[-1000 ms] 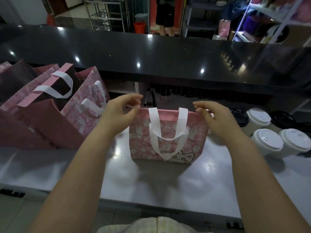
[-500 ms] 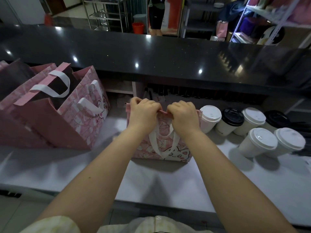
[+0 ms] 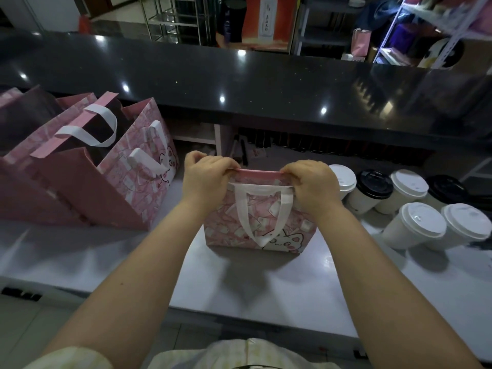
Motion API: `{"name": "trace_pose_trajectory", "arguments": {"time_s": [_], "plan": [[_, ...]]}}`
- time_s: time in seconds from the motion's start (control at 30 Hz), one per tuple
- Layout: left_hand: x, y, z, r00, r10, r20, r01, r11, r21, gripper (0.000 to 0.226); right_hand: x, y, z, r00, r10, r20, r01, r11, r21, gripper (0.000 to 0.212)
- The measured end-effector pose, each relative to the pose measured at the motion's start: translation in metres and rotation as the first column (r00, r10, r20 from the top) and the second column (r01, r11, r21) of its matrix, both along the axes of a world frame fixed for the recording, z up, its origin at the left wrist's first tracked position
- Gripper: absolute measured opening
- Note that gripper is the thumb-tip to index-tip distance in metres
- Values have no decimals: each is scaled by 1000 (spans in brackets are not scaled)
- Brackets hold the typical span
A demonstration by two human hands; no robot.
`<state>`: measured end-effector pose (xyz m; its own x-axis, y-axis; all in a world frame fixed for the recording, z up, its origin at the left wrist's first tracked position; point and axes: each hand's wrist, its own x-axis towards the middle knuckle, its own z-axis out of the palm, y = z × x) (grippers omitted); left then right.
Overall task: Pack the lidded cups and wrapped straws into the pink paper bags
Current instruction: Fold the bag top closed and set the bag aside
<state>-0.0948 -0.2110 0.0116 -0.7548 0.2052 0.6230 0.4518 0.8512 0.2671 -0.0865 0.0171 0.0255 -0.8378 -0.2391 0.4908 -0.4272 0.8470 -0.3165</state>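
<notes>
A small pink paper bag [image 3: 261,225] with white handles and a cartoon cat stands upright on the white counter in front of me. My left hand [image 3: 206,179] pinches the left part of its top rim, and my right hand [image 3: 311,182] pinches the right part. The rim between them is pressed flat. To the right stand several lidded paper cups: white-lidded ones [image 3: 414,225] and black-lidded ones [image 3: 372,186]. What is inside the bag is hidden. I see no wrapped straws.
Larger pink paper bags [image 3: 138,182] stand open on the left of the white counter [image 3: 266,286]. A raised black countertop [image 3: 239,83] runs across behind. Pens [image 3: 243,153] lie in the recess under it. Shelving fills the background.
My hands came together onto the top rim of the small bag, then slid apart along it. The bag now stands a little further right in view.
</notes>
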Motion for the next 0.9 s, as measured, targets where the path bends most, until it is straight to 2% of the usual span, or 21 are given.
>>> {"name": "trace_pose_trajectory", "arguments": {"time_s": [0.13, 0.23, 0.37, 0.47, 0.53, 0.57, 0.63, 0.73, 0.8, 0.83, 0.9], "plan": [[-2, -33, -4, 997, -60, 52, 58, 998, 39, 14, 6, 34, -7, 994, 21, 111, 6, 971, -239, 28], [-4, -46, -8, 990, -99, 100, 91, 992, 84, 24, 5, 53, -13, 983, -16, 183, 67, 959, -274, 26], [-8, -39, -10, 997, 21, 76, -31, 990, 134, 30, -1, 41, -17, 992, -105, 67, 118, 962, -245, 21], [-7, -37, -11, 996, 62, 59, -72, 980, 186, 31, -2, 37, -22, 991, -125, 42, 132, 942, -309, 20], [-2, -38, -14, 996, 20, 83, -41, 967, 252, 30, 1, 39, -26, 993, -90, 75, 112, 914, -389, 19], [1, -38, -16, 990, -17, 138, -31, 941, 338, 31, 4, 41, -29, 993, -58, 105, 101, 872, -479, 22], [9, -40, -20, 961, -98, 258, -66, 828, 557, 41, 12, 45, -36, 988, 12, 157, 104, 697, -709, 32], [23, -36, -35, 928, -219, 302, -130, 570, 811, 49, 29, 46, -57, 987, 31, 155, 125, 449, -885, 39], [35, -31, -53, 904, -270, 333, -196, 432, 880, 39, 43, 42, -78, 977, 88, 195, 150, 367, -918, 44], [41, -28, -64, 882, -294, 367, -238, 394, 888, 35, 49, 39, -89, 966, 117, 231, 177, 353, -919, 46], [53, -26, -86, 833, -350, 429, -289, 386, 876, 29, 60, 36, -108, 943, 137, 304, 240, 355, -904, 49]]}}
